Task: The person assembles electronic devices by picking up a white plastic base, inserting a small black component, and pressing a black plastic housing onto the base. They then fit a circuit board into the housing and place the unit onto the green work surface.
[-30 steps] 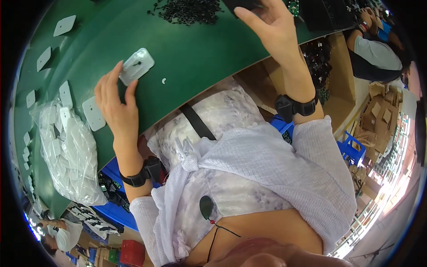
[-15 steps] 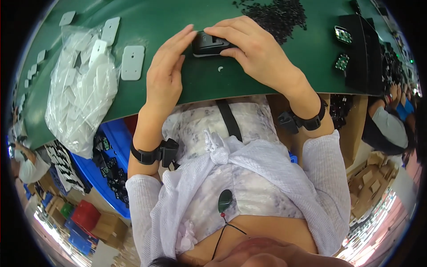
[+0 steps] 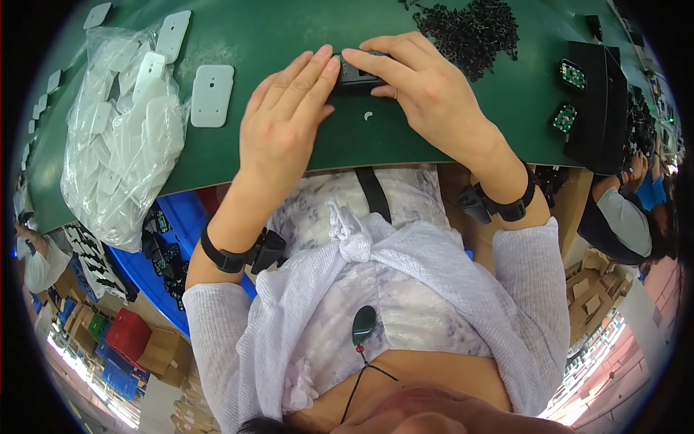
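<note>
A small black plastic casing (image 3: pixel 357 81) lies on the green table in front of me, mostly covered by my hands. My right hand (image 3: pixel 434 90) grips its right side, with the index finger across the top and the thumb at the near edge. Over its left end, my left hand (image 3: pixel 285 119) rests with fingers stretched out side by side. The left thumb stands apart, nearer to me than the casing. A tiny white crescent-shaped bit (image 3: pixel 368 116) sits on the table just in front of the casing.
Left on the table (image 3: pixel 217 155) is a clear bag (image 3: pixel 123 145) of white plates, with a loose white plate (image 3: pixel 212 95) beside it. Small black parts (image 3: pixel 473 32) are heaped at the far right. Green circuit boards (image 3: pixel 564 118) lie near a black box (image 3: pixel 593 105). A blue bin (image 3: pixel 148 278) stands below left.
My left hand has moved right and now covers the casing's left end; before, its fingers were beside it. My right hand stays on the casing. The whole view has shifted slightly.
</note>
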